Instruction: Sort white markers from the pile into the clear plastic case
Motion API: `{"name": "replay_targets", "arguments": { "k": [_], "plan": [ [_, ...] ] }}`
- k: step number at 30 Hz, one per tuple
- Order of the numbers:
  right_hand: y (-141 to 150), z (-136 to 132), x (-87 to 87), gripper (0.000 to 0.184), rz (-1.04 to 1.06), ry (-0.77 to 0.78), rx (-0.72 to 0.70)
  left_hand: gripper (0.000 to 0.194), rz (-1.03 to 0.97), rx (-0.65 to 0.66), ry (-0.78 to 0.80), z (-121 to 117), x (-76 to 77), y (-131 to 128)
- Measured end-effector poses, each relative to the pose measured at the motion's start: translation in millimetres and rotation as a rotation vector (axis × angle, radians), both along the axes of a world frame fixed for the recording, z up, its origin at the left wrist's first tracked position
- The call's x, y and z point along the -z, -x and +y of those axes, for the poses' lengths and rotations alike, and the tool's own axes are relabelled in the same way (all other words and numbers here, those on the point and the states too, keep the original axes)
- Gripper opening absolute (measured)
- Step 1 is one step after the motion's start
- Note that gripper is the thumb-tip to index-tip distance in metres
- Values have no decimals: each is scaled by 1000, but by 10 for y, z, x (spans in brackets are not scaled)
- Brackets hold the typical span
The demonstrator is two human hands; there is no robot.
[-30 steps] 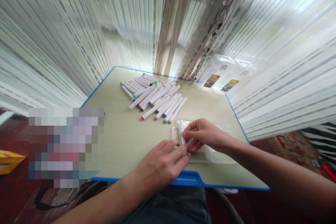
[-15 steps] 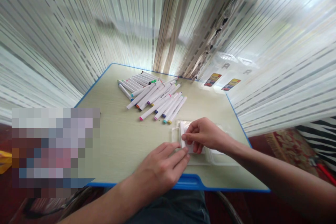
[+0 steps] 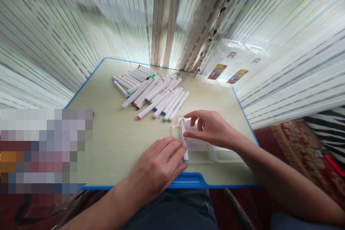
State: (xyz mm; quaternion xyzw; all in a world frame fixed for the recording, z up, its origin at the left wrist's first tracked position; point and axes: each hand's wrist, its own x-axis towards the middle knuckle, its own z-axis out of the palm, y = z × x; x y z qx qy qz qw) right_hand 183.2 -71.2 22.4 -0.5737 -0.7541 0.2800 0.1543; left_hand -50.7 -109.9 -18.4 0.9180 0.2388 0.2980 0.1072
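Note:
A white marker (image 3: 184,131) lies lengthwise along the left side of a clear plastic case (image 3: 201,156), which has white sheets inside. My left hand (image 3: 161,161) lies at the case's left edge with its fingers stretched out, the fingertips touching the marker's near end. Over the case is my right hand (image 3: 208,126), thumb and fingers spread apart. Its thumb tip is close to the marker; whether they touch, I cannot tell. Beyond the hands, several white markers (image 3: 153,93) with coloured ends lie in a loose pile.
The light-green table (image 3: 107,143) has a blue rim, with a blue recessed handle (image 3: 185,179) at the front. Two clear plastic cases with yellow labels (image 3: 217,72) stand at the back right against striped curtains (image 3: 129,18). A blurred-out patch covers the left side.
My right hand has released the marker and its fingers have spread. The marker now lies along the case's left side. My view has shifted slightly.

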Motion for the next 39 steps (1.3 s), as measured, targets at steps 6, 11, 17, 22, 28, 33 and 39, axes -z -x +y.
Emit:
{"name": "replay_targets", "arguments": {
  "k": [6,11,17,22,28,33,39],
  "plan": [
    [35,13,18,52,-47,-19,-60,33,7,-6,31,0,-14,-1],
    [48,22,-3,52,-62,13,-61,33,11,1,51,2,-34,5],
    [33,19,23,52,-56,-4,-76,24,29,14,49,14,-57,7],
    [32,16,26,51,-58,-3,-73,22,51,19,13,27,-46,-15],
    [38,23,22,51,-68,3,-72,21,63,0,-55,11,-40,-23],
    [42,20,27,51,-57,10,-69,21,51,-10,-67,1,-8,-18],
    [47,11,29,52,-42,15,-58,21,60,-15,-71,2,16,-25]
  ]
}}
